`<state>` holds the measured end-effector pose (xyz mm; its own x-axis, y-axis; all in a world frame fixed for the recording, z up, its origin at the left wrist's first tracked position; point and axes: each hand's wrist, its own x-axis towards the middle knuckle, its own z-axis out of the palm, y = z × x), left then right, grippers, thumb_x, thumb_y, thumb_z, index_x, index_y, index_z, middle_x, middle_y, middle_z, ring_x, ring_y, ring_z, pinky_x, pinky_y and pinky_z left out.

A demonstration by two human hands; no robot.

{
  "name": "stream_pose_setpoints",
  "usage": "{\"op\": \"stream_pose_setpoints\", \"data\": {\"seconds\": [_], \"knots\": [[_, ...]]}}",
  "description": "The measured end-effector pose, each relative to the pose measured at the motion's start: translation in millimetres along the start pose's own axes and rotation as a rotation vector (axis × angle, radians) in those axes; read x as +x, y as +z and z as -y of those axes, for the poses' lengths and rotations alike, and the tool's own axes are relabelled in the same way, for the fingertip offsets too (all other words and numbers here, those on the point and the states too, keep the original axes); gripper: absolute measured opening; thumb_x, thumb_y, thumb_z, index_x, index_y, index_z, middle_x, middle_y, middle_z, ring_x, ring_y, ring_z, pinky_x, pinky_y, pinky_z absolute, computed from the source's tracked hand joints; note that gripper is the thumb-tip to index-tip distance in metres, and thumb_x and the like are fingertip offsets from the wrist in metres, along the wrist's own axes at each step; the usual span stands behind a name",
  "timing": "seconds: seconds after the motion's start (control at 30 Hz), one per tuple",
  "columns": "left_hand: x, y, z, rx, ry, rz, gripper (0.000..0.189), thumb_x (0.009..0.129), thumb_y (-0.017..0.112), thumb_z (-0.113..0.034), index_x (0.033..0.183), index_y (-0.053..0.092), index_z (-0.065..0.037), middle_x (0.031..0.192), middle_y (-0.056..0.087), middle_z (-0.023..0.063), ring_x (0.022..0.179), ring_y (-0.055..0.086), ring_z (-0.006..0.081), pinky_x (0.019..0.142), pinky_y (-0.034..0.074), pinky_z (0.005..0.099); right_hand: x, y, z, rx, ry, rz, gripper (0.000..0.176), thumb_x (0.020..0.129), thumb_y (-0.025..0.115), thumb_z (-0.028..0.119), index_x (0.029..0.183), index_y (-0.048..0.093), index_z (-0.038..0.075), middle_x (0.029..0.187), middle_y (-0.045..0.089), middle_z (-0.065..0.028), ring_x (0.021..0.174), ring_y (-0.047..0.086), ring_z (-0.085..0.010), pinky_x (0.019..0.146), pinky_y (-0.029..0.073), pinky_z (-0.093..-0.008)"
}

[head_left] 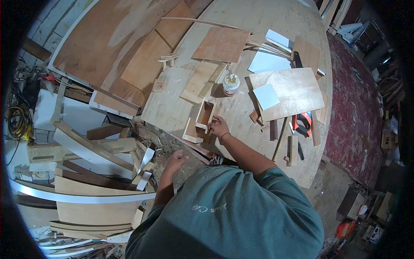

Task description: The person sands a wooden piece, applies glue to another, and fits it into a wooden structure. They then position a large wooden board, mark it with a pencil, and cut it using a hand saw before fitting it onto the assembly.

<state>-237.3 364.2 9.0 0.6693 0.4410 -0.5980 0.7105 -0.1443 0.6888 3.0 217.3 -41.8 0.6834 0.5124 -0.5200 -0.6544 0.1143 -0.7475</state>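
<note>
My right hand [219, 126] is at the table's near edge, its fingers closed on the near right corner of a small open-topped wooden box [206, 113]. Against the box's left side and near end lies a second light wooden piece with raised edges [192, 134], partly hidden by the box. My left hand [176, 160] hangs beyond the table edge, away from the box, fingers loosely apart with nothing visible in them. Just past the box stands a glass jar [231, 84] with whitish contents and a stick in it.
Plywood panels [286, 93], a white square [266, 96] and a handsaw with a red-and-black handle [303, 124] lie on the right of the table [172, 103]. Wooden strips [293, 151] sit near its front edge. Stacked offcuts [95, 172] crowd the floor at left.
</note>
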Motion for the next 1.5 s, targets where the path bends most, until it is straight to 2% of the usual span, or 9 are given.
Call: {"op": "stream_pose_setpoints", "data": {"seconds": [0.3, 0.4, 0.47, 0.5, 0.57, 0.67, 1.0, 1.27, 1.5], "knots": [[-0.1, 3.9, 13.6, 0.092, 0.031, -0.027, 0.069, 0.074, 0.074, -0.033, 0.124, 0.046, 0.006, 0.120, 0.054, 0.0224, 0.112, 0.053, 0.0284, 0.093, 0.042, 0.0356, 4.7, -5.7, -6.4, 0.020, -0.020, 0.002, 0.053, 0.077, 0.062, -0.006, 0.125, 0.040, 0.004, 0.097, 0.058, -0.0079, 0.083, 0.060, -0.0205, 0.062, 0.049, -0.0324], [-4.1, 7.0, 9.2, 0.057, 0.032, -0.031, 0.069, 0.074, 0.073, -0.034, 0.124, 0.047, 0.006, 0.118, 0.055, 0.0217, 0.109, 0.054, 0.0276, 0.092, 0.043, 0.0350, 4.2, -7.0, -4.5, 0.002, -0.014, 0.025, 0.055, 0.076, 0.066, 0.000, 0.124, 0.041, 0.005, 0.094, 0.058, -0.0072, 0.083, 0.060, -0.0196, 0.062, 0.049, -0.0327], [-10.8, 7.6, -0.1, 0.009, -0.036, -0.028, 0.068, 0.074, 0.073, -0.034, 0.123, 0.047, 0.005, 0.117, 0.056, 0.0212, 0.108, 0.055, 0.0271, 0.090, 0.043, 0.0348, 0.2, -6.4, 0.8, -0.058, 0.021, -0.012, 0.054, 0.075, 0.073, 0.013, 0.119, 0.043, 0.005, 0.089, 0.057, -0.0060, 0.075, 0.059, -0.0174, 0.060, 0.049, -0.0329], [-9.1, 7.7, 2.7, 0.009, -0.033, -0.030, 0.068, 0.074, 0.073, -0.034, 0.123, 0.047, 0.005, 0.117, 0.056, 0.0212, 0.108, 0.055, 0.0271, 0.090, 0.043, 0.0348, -3.4, -3.4, 8.0, -0.058, 0.018, -0.010, 0.054, 0.075, 0.073, 0.013, 0.119, 0.043, 0.005, 0.089, 0.057, -0.0060, 0.075, 0.059, -0.0174, 0.060, 0.049, -0.0329], [-4.6, 9.1, 14.6, 0.047, 0.014, -0.019, 0.066, 0.075, 0.072, -0.033, 0.124, 0.047, 0.005, 0.118, 0.055, 0.0211, 0.108, 0.055, 0.0274, 0.090, 0.043, 0.0349, -9.8, 2.5, 22.0, -0.179, 0.089, -0.086, 0.054, 0.073, 0.077, 0.025, 0.112, 0.046, 0.006, 0.083, 0.057, -0.0058, 0.066, 0.056, -0.0154, 0.057, 0.049, -0.0334], [-16.1, 9.8, -0.8, 0.076, 0.000, -0.019, 0.065, 0.076, 0.071, -0.030, 0.126, 0.046, 0.004, 0.118, 0.056, 0.0211, 0.108, 0.055, 0.0266, 0.090, 0.043, 0.0343, -8.0, 4.3, 30.2, -0.242, 0.137, -0.108, 0.050, 0.074, 0.076, 0.029, 0.107, 0.046, 0.006, 0.079, 0.056, -0.0052, 0.059, 0.053, -0.0136, 0.054, 0.049, -0.0333], [-19.5, 11.7, -0.6, 0.087, 0.016, 0.005, 0.066, 0.077, 0.070, -0.028, 0.127, 0.044, 0.006, 0.114, 0.058, 0.0195, 0.104, 0.056, 0.0243, 0.087, 0.045, 0.0323, 4.1, 3.0, 25.5, -0.256, 0.082, -0.119, 0.047, 0.073, 0.076, 0.030, 0.102, 0.046, 0.008, 0.076, 0.055, -0.0040, 0.059, 0.052, -0.0130, 0.054, 0.048, -0.0329], [-8.2, 12.5, 14.8, 0.107, 0.006, 0.010, 0.068, 0.077, 0.070, -0.031, 0.128, 0.043, 0.005, 0.112, 0.058, 0.0188, 0.101, 0.057, 0.0241, 0.085, 0.045, 0.0326, 7.0, -0.7, 28.1, -0.257, 0.061, -0.059, 0.062, 0.072, 0.077, 0.025, 0.121, 0.043, 0.008, 0.094, 0.058, -0.0040, 0.078, 0.061, -0.0159, 0.065, 0.051, -0.0373], [-5.7, 13.6, 11.3, 0.108, -0.004, 0.021, 0.067, 0.077, 0.070, -0.030, 0.127, 0.044, 0.006, 0.114, 0.057, 0.0197, 0.103, 0.056, 0.0244, 0.085, 0.045, 0.0327, 24.9, -7.7, 19.1, -0.203, 0.009, -0.016, 0.061, 0.073, 0.076, 0.019, 0.122, 0.041, 0.008, 0.093, 0.059, -0.0040, 0.077, 0.061, -0.0163, 0.060, 0.050, -0.0361]]}}
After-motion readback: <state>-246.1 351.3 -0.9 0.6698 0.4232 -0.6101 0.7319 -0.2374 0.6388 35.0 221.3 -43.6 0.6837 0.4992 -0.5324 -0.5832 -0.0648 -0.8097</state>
